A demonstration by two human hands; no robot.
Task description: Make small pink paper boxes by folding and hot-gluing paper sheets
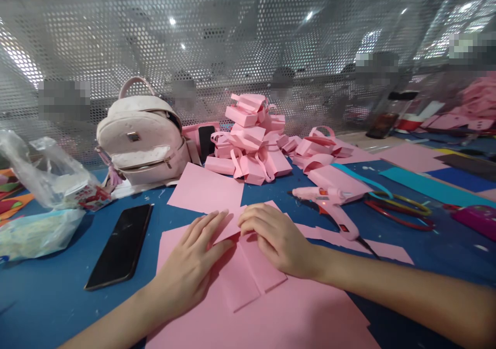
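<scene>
Pink folded card (256, 274) seemingly stretches away, right fingers (253, 215) pinching it, left fingers (206, 229) extended.

Bare L hand (194, 260), bare R hand (276, 238), w/ slim fingers (198, 230), bare forearms (387, 285)

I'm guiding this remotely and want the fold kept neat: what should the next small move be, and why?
Probably press the far end of the folded pink paper down with the right hand while the left hand steadies it. Both hands are at that end, the right one's fingers curled, and the glue gun lies aside, unheld.
</scene>
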